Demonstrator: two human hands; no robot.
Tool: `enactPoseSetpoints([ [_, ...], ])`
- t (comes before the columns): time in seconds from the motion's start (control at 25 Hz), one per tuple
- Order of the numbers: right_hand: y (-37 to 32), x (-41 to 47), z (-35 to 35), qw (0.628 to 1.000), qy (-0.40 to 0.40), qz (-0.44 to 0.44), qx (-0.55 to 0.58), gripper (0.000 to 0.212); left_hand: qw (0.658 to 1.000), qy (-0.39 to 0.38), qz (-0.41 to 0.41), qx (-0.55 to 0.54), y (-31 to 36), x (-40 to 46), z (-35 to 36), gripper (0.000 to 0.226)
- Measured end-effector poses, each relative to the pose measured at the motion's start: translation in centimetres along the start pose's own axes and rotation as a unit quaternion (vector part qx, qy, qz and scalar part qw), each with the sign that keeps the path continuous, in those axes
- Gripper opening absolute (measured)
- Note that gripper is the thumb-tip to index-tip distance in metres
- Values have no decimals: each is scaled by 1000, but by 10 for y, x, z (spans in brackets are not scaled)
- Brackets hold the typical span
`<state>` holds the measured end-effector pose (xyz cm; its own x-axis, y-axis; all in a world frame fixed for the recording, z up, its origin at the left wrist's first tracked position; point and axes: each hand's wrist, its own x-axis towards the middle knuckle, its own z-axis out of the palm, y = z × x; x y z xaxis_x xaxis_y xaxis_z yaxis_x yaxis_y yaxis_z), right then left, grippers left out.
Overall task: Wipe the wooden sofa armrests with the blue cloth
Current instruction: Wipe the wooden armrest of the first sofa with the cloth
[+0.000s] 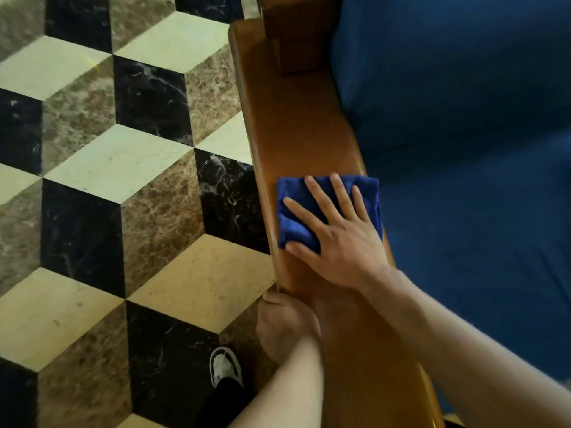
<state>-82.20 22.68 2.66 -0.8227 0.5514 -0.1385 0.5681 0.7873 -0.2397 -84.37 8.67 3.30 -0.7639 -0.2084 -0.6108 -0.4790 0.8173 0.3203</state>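
A long brown wooden armrest (296, 125) runs from the top centre down to the bottom right. A folded blue cloth (293, 208) lies flat on its top, about midway along. My right hand (336, 233) presses on the cloth with fingers spread, palm down. My left hand (285, 322) grips the outer left edge of the armrest just below the cloth, fingers curled under the wood and partly hidden.
Blue sofa cushions (463, 118) fill the right side next to the armrest. A wooden post (293, 32) rises from the armrest's far end. The floor (108, 180) has cube-pattern marble tiles. My shoe (225, 367) stands below left of the armrest.
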Motion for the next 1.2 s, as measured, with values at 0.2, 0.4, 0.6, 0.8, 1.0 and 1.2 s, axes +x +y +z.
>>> enactPoseSetpoints([
  [0.2,-14,18,-5,948,17,310,75,80,997,-72,33,-8,-6,4,2,46],
  [0.4,-6,87,-7,912,53,399,86,76,967,-177,117,-142,69,70,-1,43],
  [0.6,-27,76,-2,927,42,367,57,69,940,-255,200,-107,201,135,-2,42],
  [0.8,-38,92,-2,961,14,276,19,70,930,-307,167,-115,241,166,-12,49],
  [1.0,-31,194,-13,960,28,276,24,71,915,-239,305,-110,320,189,-15,57],
  [1.2,-49,72,7,993,36,108,-24,69,907,-227,351,-46,362,197,-3,55],
])
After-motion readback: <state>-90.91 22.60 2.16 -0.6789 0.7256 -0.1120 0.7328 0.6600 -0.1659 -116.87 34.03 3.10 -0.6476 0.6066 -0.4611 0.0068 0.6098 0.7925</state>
